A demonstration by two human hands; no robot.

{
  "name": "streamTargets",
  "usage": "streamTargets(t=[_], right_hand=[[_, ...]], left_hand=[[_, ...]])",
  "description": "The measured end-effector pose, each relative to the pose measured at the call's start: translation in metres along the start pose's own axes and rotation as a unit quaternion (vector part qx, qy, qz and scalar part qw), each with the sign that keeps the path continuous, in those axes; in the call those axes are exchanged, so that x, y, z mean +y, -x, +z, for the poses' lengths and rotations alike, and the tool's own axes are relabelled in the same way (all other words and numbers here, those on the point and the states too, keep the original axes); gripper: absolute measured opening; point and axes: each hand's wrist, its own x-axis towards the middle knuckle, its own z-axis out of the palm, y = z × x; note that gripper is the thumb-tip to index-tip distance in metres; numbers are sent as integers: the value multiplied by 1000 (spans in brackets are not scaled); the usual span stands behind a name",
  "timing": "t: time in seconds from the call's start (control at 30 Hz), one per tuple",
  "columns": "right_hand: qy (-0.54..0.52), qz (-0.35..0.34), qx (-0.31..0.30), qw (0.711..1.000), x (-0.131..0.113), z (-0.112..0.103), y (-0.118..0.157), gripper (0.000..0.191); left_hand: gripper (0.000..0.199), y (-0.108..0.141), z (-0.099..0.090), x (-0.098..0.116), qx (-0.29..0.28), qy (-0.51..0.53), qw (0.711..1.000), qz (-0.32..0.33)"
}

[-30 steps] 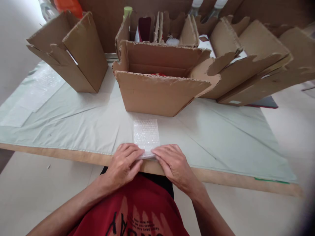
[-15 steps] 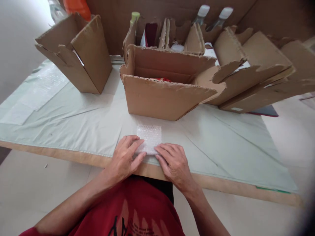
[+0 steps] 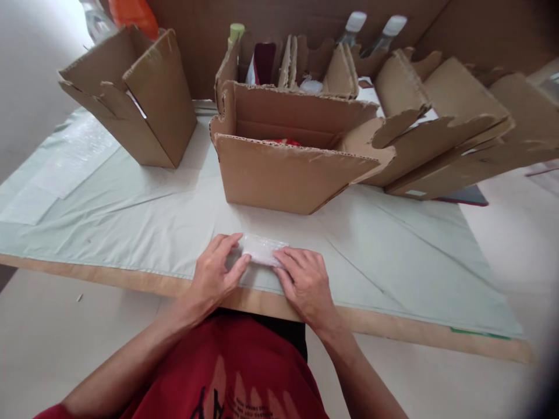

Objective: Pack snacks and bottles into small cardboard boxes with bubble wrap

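A small strip of bubble wrap [image 3: 263, 249], folded or rolled into a narrow shape, lies on the pale green cloth near the table's front edge. At its left end is my left hand [image 3: 217, 269], thumb and fingers apart, with the thumb tip touching or very near the wrap. My right hand [image 3: 307, 281] rests over the right end, its fingertips pressing on the wrap and hiding that end.
An open cardboard box [image 3: 290, 177] stands just beyond the wrap, with more cardboard holders [image 3: 437, 142] to its right. Another box [image 3: 161, 116] stands at the left. Bubble wrap sheets [image 3: 72, 154] lie at the far left.
The bubble wrap has gone from a flat square to a narrow strip, a little farther from the table edge. My left hand has shifted slightly left, its fingers more apart from the wrap.
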Motion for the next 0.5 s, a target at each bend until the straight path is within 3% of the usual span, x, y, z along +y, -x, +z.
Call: streamTargets(t=[0.1, 0.2, 0.3, 0.37, 0.43, 0.5], right_hand=[[-85, 55, 18, 995, 0, 2, -2, 19], [-166, 73, -8, 983, -10, -4, 1, 17], [-216, 94, -26, 972, -19, -13, 11, 15], [-253, 138, -22, 957, -21, -17, 17, 27], [-319, 183, -38, 929, -19, -22, 20, 42], [-379, 208, -79, 898, -15, -30, 17, 33]], left_hand=[[49, 17, -5, 6, -24, 169, 976, -135], [69, 24, -4, 15, -72, 285, 933, -207], [75, 20, -2, 25, -117, 329, 910, -223], [75, 17, -3, 31, -130, 339, 905, -220], [73, 16, -4, 35, -134, 341, 906, -212], [70, 16, -4, 36, -135, 344, 909, -193]])
